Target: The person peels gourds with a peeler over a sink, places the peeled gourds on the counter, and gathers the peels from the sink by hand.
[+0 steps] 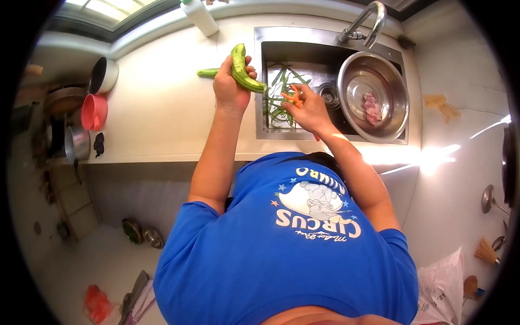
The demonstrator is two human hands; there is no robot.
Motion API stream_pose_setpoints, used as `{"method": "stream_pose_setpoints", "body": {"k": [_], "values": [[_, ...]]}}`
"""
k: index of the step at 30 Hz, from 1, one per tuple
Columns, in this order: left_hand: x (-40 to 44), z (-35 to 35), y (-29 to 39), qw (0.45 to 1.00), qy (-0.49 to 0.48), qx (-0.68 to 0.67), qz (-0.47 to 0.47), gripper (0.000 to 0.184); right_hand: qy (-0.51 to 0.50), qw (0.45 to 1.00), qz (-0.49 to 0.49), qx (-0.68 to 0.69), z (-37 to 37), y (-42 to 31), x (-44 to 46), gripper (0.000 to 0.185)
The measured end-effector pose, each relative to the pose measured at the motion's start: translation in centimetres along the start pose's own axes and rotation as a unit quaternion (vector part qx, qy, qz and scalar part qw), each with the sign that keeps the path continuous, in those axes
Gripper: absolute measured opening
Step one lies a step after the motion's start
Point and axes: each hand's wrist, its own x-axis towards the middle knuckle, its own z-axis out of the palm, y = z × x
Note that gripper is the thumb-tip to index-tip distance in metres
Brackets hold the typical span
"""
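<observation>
My left hand (232,86) is closed around a curved green gourd (241,69), its skin pale and streaked as if peeled. The gourd's lower end points over the left edge of the sink. In my right hand (310,110) is an orange peeler (293,96), gripped between thumb and fingers just beside that end. Long green peel strips (279,114) lie scattered on the sink floor below the peeler. Another green piece (207,72) rests on the counter behind my left hand, partly hidden by it.
The steel sink (261,127) has a large metal basin (398,81) on its right, holding pink meat (372,108). A faucet (374,24) arches behind. A white bottle (199,17) stands at the back; a pink container (95,112) and pots (104,76) sit at the left.
</observation>
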Motion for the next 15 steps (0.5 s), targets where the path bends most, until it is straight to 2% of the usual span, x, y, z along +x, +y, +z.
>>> {"method": "stream_pose_setpoints", "body": {"k": [2, 5, 6, 9, 10, 15], "values": [[-0.3, -1.2, 0.5, 1.000, -0.017, -0.007, -0.023, 0.041, -0.012, 1.000, -0.010, 0.019, -0.2, 0.0, -0.4, 0.059], [-0.5, -2.0, 0.4, 1.000, -0.004, 0.004, -0.016, 0.040, -0.035, 0.995, -0.088, -0.023, -1.5, -2.1, -0.5, 0.060], [-0.6, -2.0, 0.3, 1.000, 0.003, 0.009, -0.014, 0.039, -0.065, 0.991, -0.117, -0.017, -1.8, -3.0, -0.4, 0.062], [-1.2, -1.2, 0.1, 0.999, 0.022, 0.044, 0.001, 0.036, -0.067, 0.963, -0.248, -0.077, -1.6, -5.6, 0.1, 0.065], [-1.7, -0.6, 0.1, 0.997, 0.030, 0.068, 0.012, 0.035, -0.073, 0.953, -0.265, -0.128, -1.3, -6.2, 0.5, 0.064], [-2.3, 0.3, 0.6, 0.990, 0.042, 0.120, 0.056, 0.032, -0.207, 0.943, -0.169, -0.196, -1.0, -8.6, 1.1, 0.059]]}}
